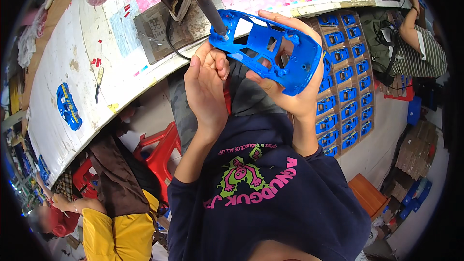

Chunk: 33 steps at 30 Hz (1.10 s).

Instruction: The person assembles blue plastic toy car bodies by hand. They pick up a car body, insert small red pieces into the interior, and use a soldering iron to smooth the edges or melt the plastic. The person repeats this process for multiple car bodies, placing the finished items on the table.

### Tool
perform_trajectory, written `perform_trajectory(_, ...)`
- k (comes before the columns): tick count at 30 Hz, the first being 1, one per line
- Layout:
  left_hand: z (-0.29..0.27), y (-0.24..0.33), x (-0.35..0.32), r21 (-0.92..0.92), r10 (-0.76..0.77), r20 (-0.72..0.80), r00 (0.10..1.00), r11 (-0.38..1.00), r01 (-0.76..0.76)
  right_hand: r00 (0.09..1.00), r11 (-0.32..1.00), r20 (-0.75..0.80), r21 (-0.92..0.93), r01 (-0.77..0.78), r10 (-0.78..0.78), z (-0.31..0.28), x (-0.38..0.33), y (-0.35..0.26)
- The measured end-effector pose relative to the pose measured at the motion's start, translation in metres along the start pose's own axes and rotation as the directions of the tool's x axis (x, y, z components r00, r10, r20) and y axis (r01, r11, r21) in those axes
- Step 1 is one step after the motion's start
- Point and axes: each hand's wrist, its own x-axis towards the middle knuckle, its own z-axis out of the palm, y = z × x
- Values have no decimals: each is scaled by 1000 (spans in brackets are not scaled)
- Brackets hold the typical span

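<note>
A blue plastic toy car body shell [258, 41] is held up, its hollow inside facing me. My right hand [309, 87] is closed around its wider end, thumb on the near side and fingers along the far edge. My left hand [209, 82] is beside the other end, palm up, fingers curled and close under the shell's corner. What those fingers hold, if anything, is hidden. A dark rod-shaped tool [205, 2] slants down from above, its tip at the inside of the shell's left end.
Below the tool lies a metal plate [154, 34] on the white table [72, 24]. A blue car body [68, 106], a knife [99, 83] and small red pieces [96, 62] lie left. At right stands a cardboard tray [357, 79] of blue car bodies. Co-workers sit on both sides.
</note>
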Motion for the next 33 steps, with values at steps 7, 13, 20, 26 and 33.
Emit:
perform_trajectory(7, 10, 8, -2, -21, -11, -11, 1000, 1000, 11, 992, 992, 27, -14, 123, -123, -3, 3, 1)
perform_trajectory(13, 5, 7, -2, -69, -14, 15, 1000, 998, 15, 992, 992, 26, -7, 127, -127, -5, 1, -1)
perform_trajectory(20, 7, 9, -3, -46, -22, 4, 1000, 999, 22, 985, 983, 28, -63, 173, -172, -6, 2, 1)
perform_trajectory(26, 8, 9, -3, -28, -24, 3, 1000, 999, 24, 990, 987, 12, -73, 142, -141, -6, 2, -2)
perform_trajectory(33, 9, 10, -2, -29, -26, 1, 1000, 999, 26, 991, 989, 8, -64, 136, -136, -7, 3, -2)
